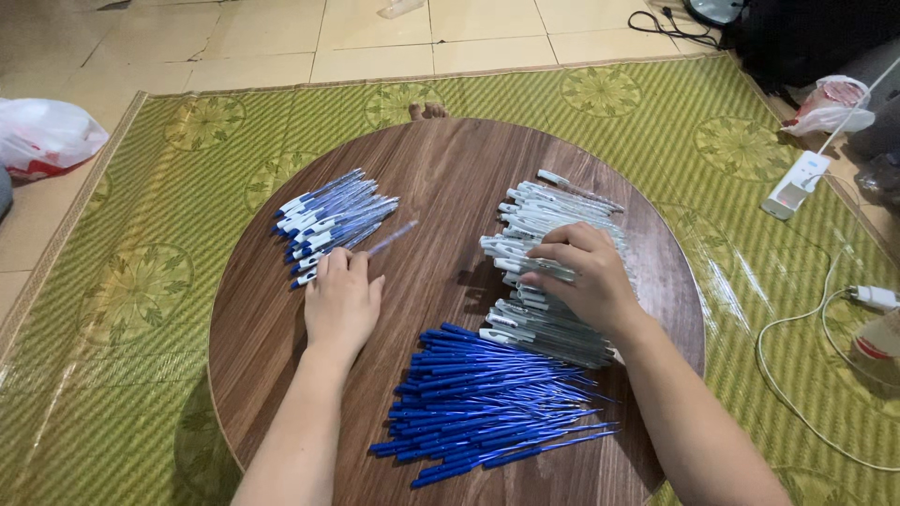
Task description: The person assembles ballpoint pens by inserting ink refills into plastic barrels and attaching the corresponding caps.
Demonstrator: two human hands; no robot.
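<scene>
A round wooden table (441, 178) holds three heaps of pen parts. My left hand (342, 298) rests at the near edge of a pile of assembled blue pens (333, 217), its fingers touching one pen that points up to the right. My right hand (583, 276) lies on a long heap of clear pen barrels with white caps (548, 253), fingers curled around a barrel. A pile of blue ink refills (483, 403) sits at the table's near side, between my forearms.
The table stands on a green woven mat (141, 281). A white plastic bag (42, 136) lies at the left. A white power strip (797, 183), cables, a charger (877, 297) and a bag (830, 103) lie at the right. Toes (427, 111) show beyond the table.
</scene>
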